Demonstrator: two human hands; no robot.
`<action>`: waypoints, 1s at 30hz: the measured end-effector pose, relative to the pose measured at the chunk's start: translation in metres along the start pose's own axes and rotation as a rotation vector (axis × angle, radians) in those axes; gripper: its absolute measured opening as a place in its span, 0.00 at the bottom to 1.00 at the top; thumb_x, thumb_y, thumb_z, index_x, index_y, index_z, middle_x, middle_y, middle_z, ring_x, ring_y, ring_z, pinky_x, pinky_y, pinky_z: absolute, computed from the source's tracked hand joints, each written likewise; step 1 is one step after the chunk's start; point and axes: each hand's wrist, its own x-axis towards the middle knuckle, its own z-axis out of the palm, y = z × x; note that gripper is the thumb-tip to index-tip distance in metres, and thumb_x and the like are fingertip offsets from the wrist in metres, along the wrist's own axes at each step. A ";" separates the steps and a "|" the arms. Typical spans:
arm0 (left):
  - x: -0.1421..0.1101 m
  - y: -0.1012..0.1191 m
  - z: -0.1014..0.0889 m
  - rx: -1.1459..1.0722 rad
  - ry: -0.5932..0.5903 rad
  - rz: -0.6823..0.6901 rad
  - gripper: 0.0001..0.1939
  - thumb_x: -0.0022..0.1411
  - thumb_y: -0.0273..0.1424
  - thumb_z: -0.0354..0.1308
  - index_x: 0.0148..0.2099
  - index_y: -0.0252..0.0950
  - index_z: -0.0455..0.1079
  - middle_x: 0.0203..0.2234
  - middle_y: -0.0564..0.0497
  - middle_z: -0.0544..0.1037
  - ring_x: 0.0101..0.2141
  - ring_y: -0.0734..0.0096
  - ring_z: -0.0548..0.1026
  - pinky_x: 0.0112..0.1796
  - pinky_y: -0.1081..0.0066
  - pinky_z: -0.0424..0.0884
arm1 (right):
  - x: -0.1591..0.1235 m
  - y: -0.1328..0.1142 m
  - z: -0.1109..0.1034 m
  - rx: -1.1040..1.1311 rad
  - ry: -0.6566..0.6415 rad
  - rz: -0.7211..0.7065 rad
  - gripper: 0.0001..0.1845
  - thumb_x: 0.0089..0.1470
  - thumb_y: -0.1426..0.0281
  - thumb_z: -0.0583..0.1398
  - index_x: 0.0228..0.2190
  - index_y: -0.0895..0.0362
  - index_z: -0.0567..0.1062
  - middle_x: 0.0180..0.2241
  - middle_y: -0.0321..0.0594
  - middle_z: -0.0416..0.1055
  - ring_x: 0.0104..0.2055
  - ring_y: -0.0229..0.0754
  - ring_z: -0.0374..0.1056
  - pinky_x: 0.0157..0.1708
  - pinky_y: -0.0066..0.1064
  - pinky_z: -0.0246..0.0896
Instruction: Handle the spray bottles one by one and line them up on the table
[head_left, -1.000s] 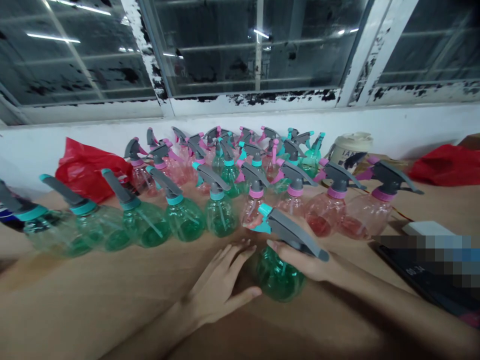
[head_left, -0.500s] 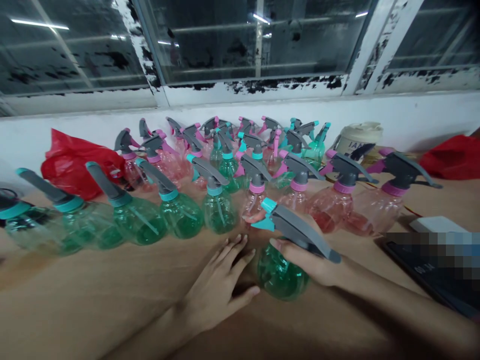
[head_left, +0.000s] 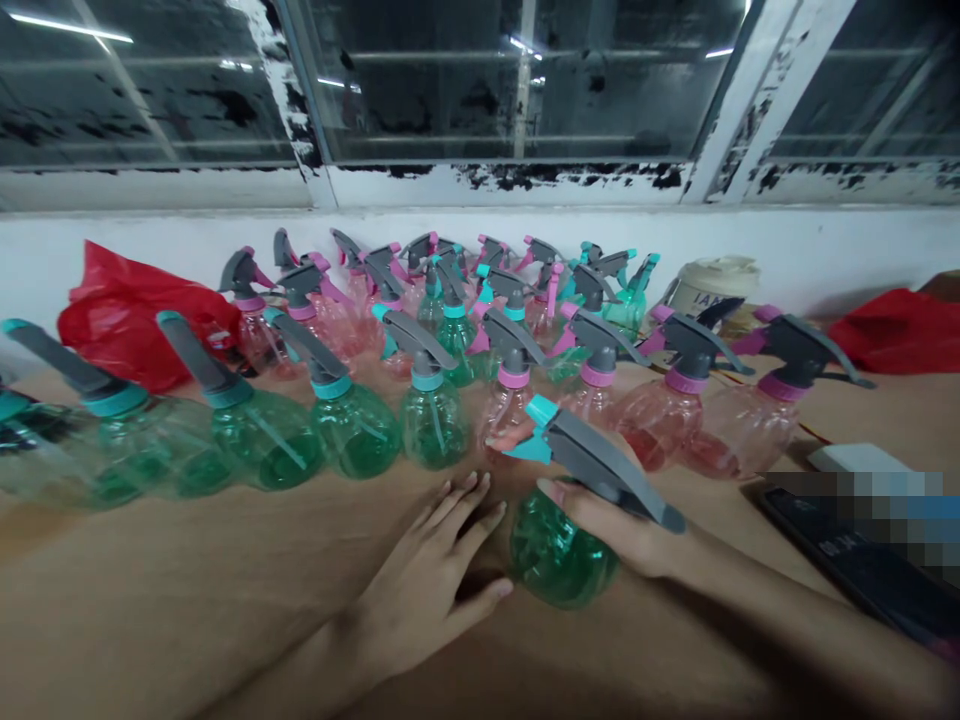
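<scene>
My right hand (head_left: pixel 626 520) is closed round the neck of a green spray bottle (head_left: pixel 559 555) with a grey and turquoise trigger head. The bottle stands upright in front of me, its nozzle turned to the left; the hand hides its collar. Just left of it, my left hand (head_left: pixel 431 580) lies palm down on the wooden table (head_left: pixel 247 600), fingers spread and holding nothing. Beyond the hands runs a row of spray bottles: green ones (head_left: pixel 356 430) with turquoise collars on the left, pink ones (head_left: pixel 660 415) with pink collars on the right.
More pink and green spray bottles (head_left: pixel 454 320) crowd together behind the front row. A red plastic bag (head_left: pixel 127 320) sits at the left, another red bag (head_left: pixel 900 335) at the right. A whitish tub (head_left: pixel 712 285) stands by the wall. A phone (head_left: pixel 832 550) lies at right.
The view has shifted slightly. Both hands and the held green spray bottle stay almost where they were, with the right hand still gripping it.
</scene>
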 end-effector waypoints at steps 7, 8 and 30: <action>0.001 0.002 0.000 0.013 -0.020 -0.026 0.30 0.66 0.46 0.52 0.64 0.34 0.58 0.64 0.39 0.55 0.63 0.51 0.54 0.57 0.49 0.56 | -0.001 -0.001 0.000 0.091 -0.020 0.014 0.13 0.55 0.63 0.60 0.43 0.49 0.74 0.40 0.36 0.75 0.40 0.44 0.72 0.43 0.38 0.67; 0.001 0.002 -0.001 0.018 -0.024 -0.027 0.31 0.66 0.46 0.52 0.64 0.33 0.58 0.64 0.39 0.55 0.63 0.51 0.54 0.58 0.49 0.56 | -0.001 -0.001 0.000 0.090 -0.025 0.014 0.13 0.55 0.62 0.60 0.43 0.49 0.74 0.40 0.36 0.75 0.40 0.44 0.72 0.43 0.37 0.67; -0.001 -0.001 0.004 0.128 0.007 0.019 0.30 0.69 0.46 0.49 0.65 0.33 0.56 0.65 0.39 0.53 0.63 0.53 0.53 0.57 0.52 0.58 | 0.002 -0.001 0.003 0.086 0.028 -0.050 0.09 0.56 0.64 0.59 0.38 0.53 0.75 0.34 0.35 0.75 0.34 0.38 0.71 0.36 0.32 0.66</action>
